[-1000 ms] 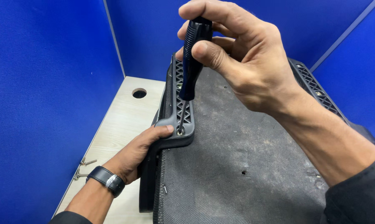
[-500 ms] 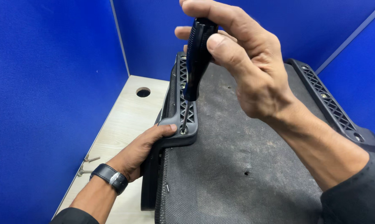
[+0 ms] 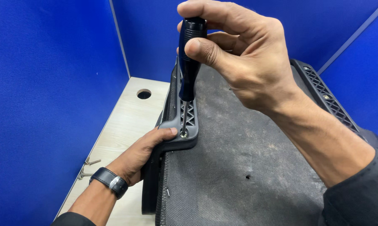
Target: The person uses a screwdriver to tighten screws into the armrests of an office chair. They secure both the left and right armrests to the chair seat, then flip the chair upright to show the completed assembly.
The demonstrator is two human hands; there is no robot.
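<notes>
Now the right hand (image 3: 243, 62) sits a little higher in the frame than half a second ago, and the thin metal shaft of the screwdriver (image 3: 189, 58) is in plain view below the dark handle. One second ago the handle reached down almost to the bracket and the shaft was hidden. The tip meets the screw (image 3: 183, 134) at the lower end of the grey plastic bracket (image 3: 185, 125), so I judge that the tool is seated on the screw and the turning is in progress; how deep the screw sits I cannot tell. The fingers and the thumb are closed around the top of the handle, which stands almost upright.

The left hand (image 3: 141, 155) has stayed in the same place, in the lower left part of the frame. Its fingers are curled over the edge of the bracket, with the thumb pressed beside the screw, and it carries a black wristwatch (image 3: 109, 182).

The bracket has a lattice of small triangles and lies along the left edge of a wide panel covered with dark, dusty fabric (image 3: 247, 167). A similar black lattice rail (image 3: 327, 100) runs along the right edge. The panel rests on a pale wooden tabletop (image 3: 122, 125) with a round hole (image 3: 144, 94), between blue walls. Some loose screws (image 3: 88, 167) lie at the left edge of the tabletop.
</notes>
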